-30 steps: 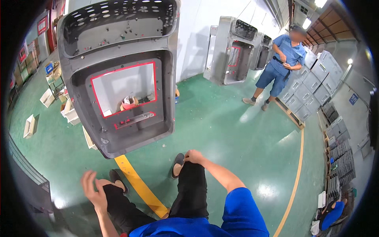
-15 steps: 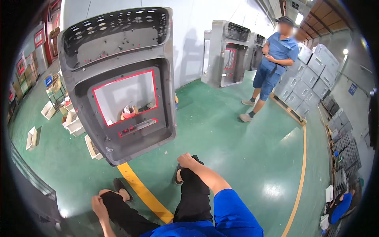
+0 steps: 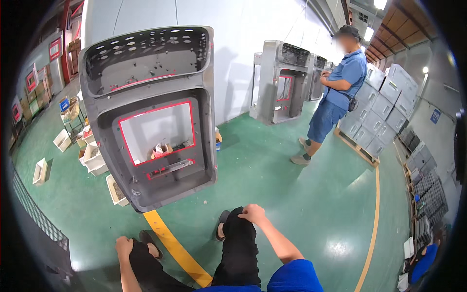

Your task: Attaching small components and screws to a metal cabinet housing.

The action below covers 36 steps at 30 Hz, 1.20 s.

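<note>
My left hand [image 3: 124, 246] is closed at the outer side of my left knee, its fingers curled against the black trouser leg [image 3: 148, 265]. At my right knee, my right hand [image 3: 253, 213] has its fingers closed on the cloth of the other black trouser leg [image 3: 237, 253]. The fingertips of both hands are partly hidden. Ahead of my legs stands a large grey metal housing [image 3: 151, 194], tilted in view, with a perforated top and red tape around its rectangular window opening. Neither hand touches it.
A person [image 3: 335, 97] in blue stands at the right, near stacked grey boxes [image 3: 374, 112] on a pallet. More grey housings [image 3: 282, 117] line the white wall. Cream bins [image 3: 92, 158] sit left of the near housing. A yellow line [image 3: 175, 250] crosses the green floor.
The scene sits slightly lower in view. My right hand has shifted to the right at the knee; the left stays by its knee. The standing person has turned to the left.
</note>
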Tool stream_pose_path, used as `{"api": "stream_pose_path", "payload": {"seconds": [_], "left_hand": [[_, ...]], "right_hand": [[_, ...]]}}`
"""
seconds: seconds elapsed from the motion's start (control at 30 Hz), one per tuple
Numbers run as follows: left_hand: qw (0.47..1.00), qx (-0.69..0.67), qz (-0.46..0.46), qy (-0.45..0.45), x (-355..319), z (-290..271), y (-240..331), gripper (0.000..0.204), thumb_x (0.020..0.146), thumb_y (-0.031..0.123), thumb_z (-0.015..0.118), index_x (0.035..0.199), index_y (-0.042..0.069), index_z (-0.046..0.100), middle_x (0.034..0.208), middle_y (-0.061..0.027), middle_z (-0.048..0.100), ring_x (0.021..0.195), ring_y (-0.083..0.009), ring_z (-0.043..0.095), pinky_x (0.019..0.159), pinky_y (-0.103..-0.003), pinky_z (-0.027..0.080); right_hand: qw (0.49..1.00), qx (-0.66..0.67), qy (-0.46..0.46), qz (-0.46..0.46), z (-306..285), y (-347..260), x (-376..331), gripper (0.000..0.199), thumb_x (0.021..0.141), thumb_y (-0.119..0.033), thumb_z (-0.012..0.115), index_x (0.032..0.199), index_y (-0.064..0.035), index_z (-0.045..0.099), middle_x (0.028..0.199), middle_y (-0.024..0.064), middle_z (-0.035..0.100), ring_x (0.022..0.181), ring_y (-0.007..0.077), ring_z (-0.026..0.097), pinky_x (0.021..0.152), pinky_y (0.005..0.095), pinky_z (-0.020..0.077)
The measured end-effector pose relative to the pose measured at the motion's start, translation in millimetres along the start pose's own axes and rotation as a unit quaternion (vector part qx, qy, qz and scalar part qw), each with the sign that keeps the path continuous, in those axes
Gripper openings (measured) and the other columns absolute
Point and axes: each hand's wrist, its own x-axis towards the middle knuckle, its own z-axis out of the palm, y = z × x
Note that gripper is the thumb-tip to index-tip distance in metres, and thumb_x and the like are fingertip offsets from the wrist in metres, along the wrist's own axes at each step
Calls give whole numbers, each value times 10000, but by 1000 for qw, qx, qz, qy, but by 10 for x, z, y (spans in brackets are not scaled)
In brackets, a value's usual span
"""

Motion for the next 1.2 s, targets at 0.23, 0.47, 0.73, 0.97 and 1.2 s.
{"api": "stream_pose_path", "payload": {"seconds": [0.23,0.47,0.73,0.97,1.2], "left_hand": [[999,2,49,4,-16,-14,37,262,731,246,637,773,-9,682,791,-195,656,773,-369,634,714,-456,506],[991,-3,116,63,-229,107,172,163,733,200,639,775,45,664,838,-138,642,852,-339,598,756,-448,484],[980,101,128,-112,-62,-48,123,289,700,248,614,909,69,700,989,-150,651,896,-356,615,797,-426,490],[890,318,53,-321,237,136,582,482,720,367,583,1130,122,649,1202,-114,601,1088,-294,589,888,-494,461],[794,444,-52,-412,467,627,375,736,726,620,611,1321,201,502,1339,-70,500,1199,-318,499,939,-598,373]], "right_hand": [[995,-79,56,-21,293,155,446,184,667,-310,736,742,-146,696,748,62,670,781,267,656,643,390,520],[988,-97,85,-85,731,81,670,166,729,-241,619,764,-96,692,778,148,664,765,332,653,677,429,524],[986,-84,-13,-140,467,-132,58,273,721,-365,642,857,-135,700,893,82,673,929,272,620,820,432,464],[977,-52,54,-201,391,24,-10,266,706,-397,655,835,-170,706,890,61,669,918,255,611,797,410,474],[984,-54,9,-169,413,-154,156,229,691,-349,647,814,-168,714,850,90,678,844,291,629,741,416,521]]}}
